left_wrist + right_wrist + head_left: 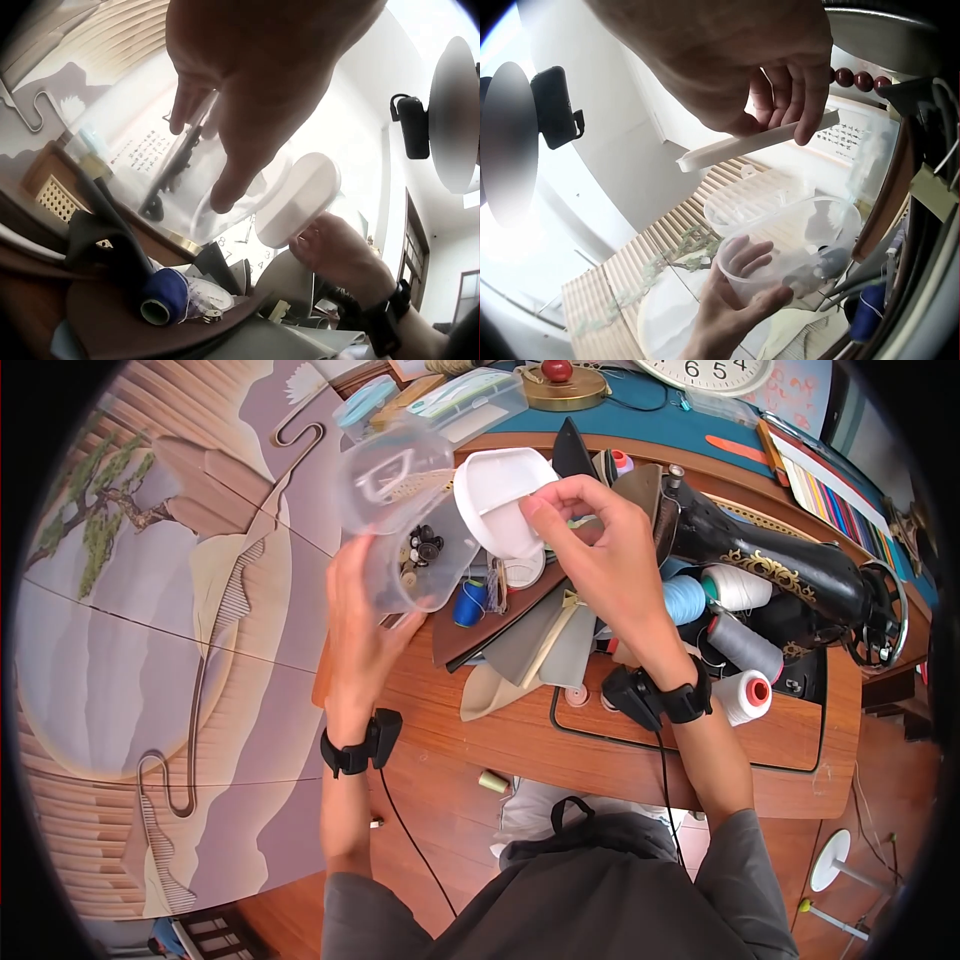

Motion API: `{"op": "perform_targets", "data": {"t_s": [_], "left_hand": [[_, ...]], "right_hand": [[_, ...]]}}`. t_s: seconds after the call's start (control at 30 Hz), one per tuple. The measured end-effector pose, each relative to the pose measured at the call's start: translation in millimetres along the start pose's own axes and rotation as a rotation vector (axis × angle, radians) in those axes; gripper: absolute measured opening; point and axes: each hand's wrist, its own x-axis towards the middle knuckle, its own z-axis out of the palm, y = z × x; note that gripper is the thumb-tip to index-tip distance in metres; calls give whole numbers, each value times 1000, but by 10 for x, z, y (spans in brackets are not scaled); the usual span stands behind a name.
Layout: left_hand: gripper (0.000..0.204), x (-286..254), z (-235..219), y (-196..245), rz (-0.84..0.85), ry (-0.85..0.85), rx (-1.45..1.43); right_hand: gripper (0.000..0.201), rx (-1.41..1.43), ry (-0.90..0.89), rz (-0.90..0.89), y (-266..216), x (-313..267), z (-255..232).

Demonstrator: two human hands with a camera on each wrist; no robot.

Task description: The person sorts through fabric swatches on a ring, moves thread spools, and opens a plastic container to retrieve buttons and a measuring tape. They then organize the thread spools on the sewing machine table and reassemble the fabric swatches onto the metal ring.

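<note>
My left hand (355, 615) grips a clear plastic box (455, 565) from its near left side. The box's clear lid (395, 465) is swung up, and several dark buttons (426, 545) lie inside. My right hand (612, 555) pinches a shallow white plastic tray (490, 485) by its right edge, between thumb and fingers. This tray is held tilted, just right of the box; seen edge-on in the right wrist view, it is thin with a raised rim. Below the box are a blue thread spool (470, 603) and overlapping fabric or leather pieces (540, 645).
A black sewing machine (770, 545) stands at right, with white cone thread (742, 698), grey thread (745, 647) and light blue thread (684, 599) before it. Behind are plastic boxes (470, 405) and a clock (705, 372). A painted panel (130, 660) fills the left.
</note>
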Motion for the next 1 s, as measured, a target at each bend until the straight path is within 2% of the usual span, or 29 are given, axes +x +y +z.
{"op": "perform_targets", "data": {"t_s": [0.07, 0.1, 0.17, 0.4, 0.47, 0.7, 0.77, 0.8, 0.83, 0.87, 0.9, 1.0], "left_hand": [[91, 94, -3, 44, 179, -122, 104], [91, 119, 6, 69, 180, -122, 104], [95, 151, 49, 131, 257, -244, 105], [88, 199, 181, 156, 372, -265, 240], [84, 234, 191, 124, 425, -222, 375], [84, 244, 159, 147, 446, -73, 386], [90, 208, 192, 164, 294, -32, 86], [90, 189, 226, 159, 298, -30, 86], [94, 161, 269, 143, 171, -22, -41], [98, 137, 304, 128, 45, -13, -168], [98, 100, 331, 114, 46, -11, -167], [96, 15, 325, 176, -164, -40, -547]], "right_hand": [[22, -27, -7, 3, 49, -2, -7], [23, -54, -14, 6, 71, -5, -8], [23, -44, -11, 40, 97, -15, -19], [20, -11, 35, 121, 294, -41, -1], [20, 10, 55, 97, 367, -39, 9], [19, 79, 102, 48, 515, -51, 64], [18, 97, 83, 58, 406, -70, 58], [18, 115, 62, 70, 360, -76, 57], [18, 116, 64, 68, 345, -76, 65], [16, 65, 69, -50, 332, -70, 75], [15, 14, 73, -166, 314, -72, 88], [14, -64, 57, -229, 94, -93, 105]]}}
